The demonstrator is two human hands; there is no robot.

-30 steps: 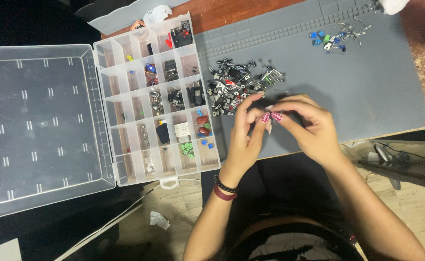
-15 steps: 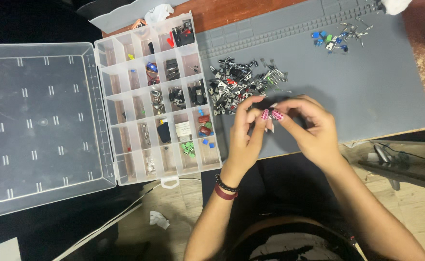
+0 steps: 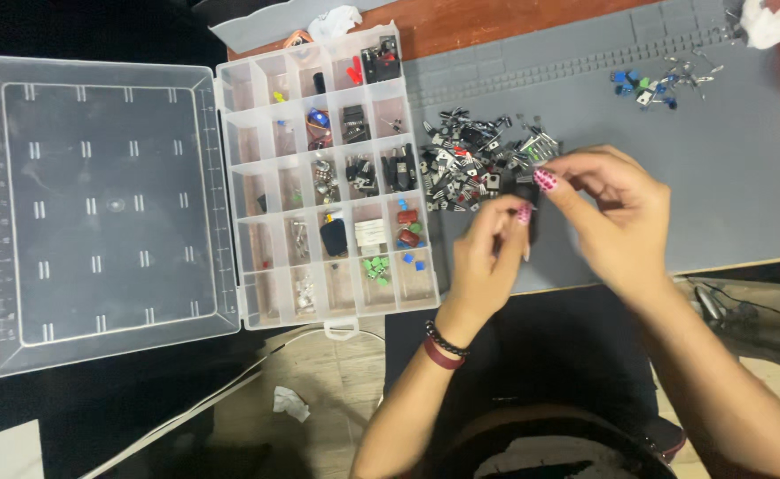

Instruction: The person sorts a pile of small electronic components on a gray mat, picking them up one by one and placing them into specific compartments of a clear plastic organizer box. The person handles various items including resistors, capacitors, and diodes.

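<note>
My left hand (image 3: 486,259) and my right hand (image 3: 619,208) meet fingertip to fingertip at the near edge of a pile of small black electronic parts (image 3: 470,160) on a grey mat (image 3: 718,177). Between the fingertips sits a small dark part (image 3: 526,193), pinched from both sides; its exact shape is hard to make out. To the left of the pile lies a clear plastic organizer box (image 3: 241,266) with several compartments holding small components. Its lid (image 3: 97,204) lies open flat further left.
A smaller cluster of blue, green and metal-legged parts (image 3: 656,84) lies at the mat's far right, by a crumpled white tissue (image 3: 767,22). The wooden table (image 3: 496,18) shows behind the mat. Below the table edge are a paper scrap (image 3: 290,402) and a white cable (image 3: 203,408).
Both hands have moved up and right, from in front of the pile to its near edge. The whole scene has shifted right in view as the head turned.
</note>
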